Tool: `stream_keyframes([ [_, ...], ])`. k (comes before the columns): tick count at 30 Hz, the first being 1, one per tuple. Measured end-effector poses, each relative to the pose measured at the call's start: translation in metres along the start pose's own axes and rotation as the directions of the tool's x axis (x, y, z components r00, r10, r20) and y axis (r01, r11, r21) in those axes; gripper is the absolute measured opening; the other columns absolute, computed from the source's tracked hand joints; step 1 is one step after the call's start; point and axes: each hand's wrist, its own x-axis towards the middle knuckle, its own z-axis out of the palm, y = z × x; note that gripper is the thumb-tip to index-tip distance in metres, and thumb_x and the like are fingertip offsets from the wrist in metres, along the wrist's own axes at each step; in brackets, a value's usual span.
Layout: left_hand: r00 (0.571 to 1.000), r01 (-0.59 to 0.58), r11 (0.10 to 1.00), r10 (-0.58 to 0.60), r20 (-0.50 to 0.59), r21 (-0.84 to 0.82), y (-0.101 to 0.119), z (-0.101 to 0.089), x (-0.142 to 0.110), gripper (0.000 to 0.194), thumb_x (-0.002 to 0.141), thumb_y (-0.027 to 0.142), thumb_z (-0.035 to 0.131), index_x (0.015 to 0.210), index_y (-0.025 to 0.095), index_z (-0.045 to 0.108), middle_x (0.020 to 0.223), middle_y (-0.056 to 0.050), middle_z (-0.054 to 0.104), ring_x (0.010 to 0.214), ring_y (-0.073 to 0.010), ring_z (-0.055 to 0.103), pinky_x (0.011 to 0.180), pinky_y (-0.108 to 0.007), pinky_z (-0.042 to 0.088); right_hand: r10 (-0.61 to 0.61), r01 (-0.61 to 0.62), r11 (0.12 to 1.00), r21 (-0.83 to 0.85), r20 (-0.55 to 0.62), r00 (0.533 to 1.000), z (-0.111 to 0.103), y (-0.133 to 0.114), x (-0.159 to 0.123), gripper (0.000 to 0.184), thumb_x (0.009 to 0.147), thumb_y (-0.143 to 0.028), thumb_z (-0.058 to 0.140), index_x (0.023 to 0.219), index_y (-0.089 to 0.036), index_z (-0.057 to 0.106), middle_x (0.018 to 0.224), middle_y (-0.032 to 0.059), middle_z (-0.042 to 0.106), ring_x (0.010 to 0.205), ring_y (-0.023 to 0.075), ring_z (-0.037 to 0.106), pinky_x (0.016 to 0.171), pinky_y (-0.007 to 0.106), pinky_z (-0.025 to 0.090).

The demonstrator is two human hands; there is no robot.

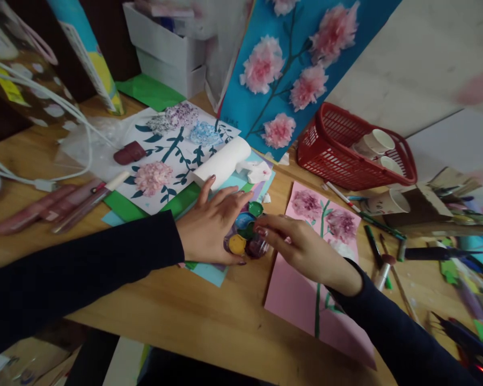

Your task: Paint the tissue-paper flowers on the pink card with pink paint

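A small set of round paint pots in blue, green, yellow and dark red sits on the wooden table. My left hand lies over its left side, fingers stretched out and resting on the pots. My right hand reaches in from the right and pinches the rim of the dark red pot with its fingertips. Under my right wrist lies a pink sheet with painted pink flowers on green stems.
A white flower painting, a paper roll and green sheets lie behind the pots. A blue flower poster leans at the back beside a red basket with paper cups. Pens, brushes and a cup clutter the right side; cables lie left.
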Motion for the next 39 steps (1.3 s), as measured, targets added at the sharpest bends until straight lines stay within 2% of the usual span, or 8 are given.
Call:
stream_keyframes([
  [4,1.0,-0.014,1.0,0.014,0.007,-0.016,-0.001,0.0,0.0,0.106,0.068,0.068,0.062,0.144,0.012,0.014,0.141,-0.018,0.044,0.134,-0.0348,0.033,0.111,-0.054,-0.009,0.247,-0.206,0.893,0.399,-0.054,0.968,-0.008,0.006,-0.006,0.023,0.09,-0.036,0.047,0.089,-0.019,0.062,0.068,-0.0005,0.054,0.061,0.012,0.048,0.059,0.025,0.039],
  [8,0.998,-0.043,0.999,0.044,0.037,-0.014,-0.003,0.0,-0.001,0.111,0.066,0.069,0.063,0.145,0.013,0.01,0.141,-0.019,0.043,0.133,-0.0351,0.033,0.11,-0.054,-0.01,0.384,-0.334,0.621,0.709,0.096,0.918,-0.011,0.013,-0.01,0.024,0.083,-0.039,0.053,0.088,-0.018,0.062,0.068,-0.0005,0.05,0.055,0.0104,0.042,0.052,0.025,0.036],
  [10,0.997,-0.051,0.999,0.051,0.051,-0.007,-0.003,-0.001,-0.001,0.114,0.064,0.07,0.065,0.145,0.012,0.01,0.14,-0.02,0.044,0.133,-0.0357,0.033,0.109,-0.054,-0.011,0.399,-0.362,0.568,0.739,0.137,0.907,-0.01,0.015,-0.012,0.026,0.083,-0.041,0.053,0.088,-0.017,0.062,0.066,-0.0006,0.048,0.054,0.01,0.04,0.05,0.024,0.034],
  [13,0.998,-0.035,0.999,0.035,0.052,0.001,-0.002,-0.001,-0.001,0.114,0.062,0.072,0.065,0.144,0.011,0.015,0.14,-0.02,0.045,0.133,-0.0358,0.033,0.11,-0.053,-0.011,0.363,-0.283,0.752,0.595,-0.016,0.932,-0.004,0.011,-0.016,0.027,0.088,-0.041,0.048,0.09,-0.017,0.061,0.068,-0.0002,0.051,0.057,0.011,0.044,0.052,0.025,0.035],
  [16,0.998,-0.028,1.0,0.028,0.051,-0.002,-0.002,-0.001,-0.001,0.113,0.062,0.075,0.063,0.144,0.012,0.017,0.14,-0.019,0.045,0.134,-0.0354,0.033,0.11,-0.052,-0.013,0.139,-0.103,0.98,0.169,-0.218,0.966,0.005,0.003,-0.021,0.023,0.091,-0.036,0.049,0.098,-0.018,0.061,0.072,0.0011,0.057,0.064,0.0131,0.05,0.06,0.027,0.039],
  [21,0.998,-0.027,1.0,0.028,0.054,-0.013,-0.002,0.0,-0.002,0.11,0.062,0.073,0.065,0.143,0.014,0.019,0.141,-0.016,0.045,0.134,-0.0347,0.032,0.11,-0.052,-0.016,-0.196,0.15,0.966,-0.211,-0.217,0.956,0.02,-0.002,-0.021,0.017,0.091,-0.027,0.051,0.099,-0.016,0.061,0.068,0.0021,0.056,0.066,0.015,0.051,0.063,0.028,0.04],
  [27,0.999,-0.041,0.999,0.042,0.035,-0.025,-0.001,0.001,-0.002,0.11,0.062,0.071,0.066,0.142,0.011,0.02,0.138,-0.017,0.048,0.135,-0.0339,0.031,0.109,-0.051,-0.017,-0.221,0.196,0.961,-0.194,-0.115,0.968,0.025,0.003,-0.012,0.016,0.092,-0.024,0.051,0.099,-0.015,0.061,0.08,0.0061,0.064,0.074,0.0159,0.054,0.069,0.029,0.043],
  [39,0.999,-0.026,0.999,0.028,0.046,-0.045,-0.001,0.002,-0.002,0.112,0.06,0.072,0.067,0.142,0.013,0.021,0.139,-0.017,0.047,0.134,-0.0345,0.032,0.108,-0.051,-0.019,0.025,-0.025,0.999,-0.042,0.011,1.0,0.014,-0.004,-0.01,0.025,0.093,-0.034,0.045,0.097,-0.018,0.064,0.075,0.0038,0.064,0.063,0.0135,0.054,0.061,0.027,0.04],
])
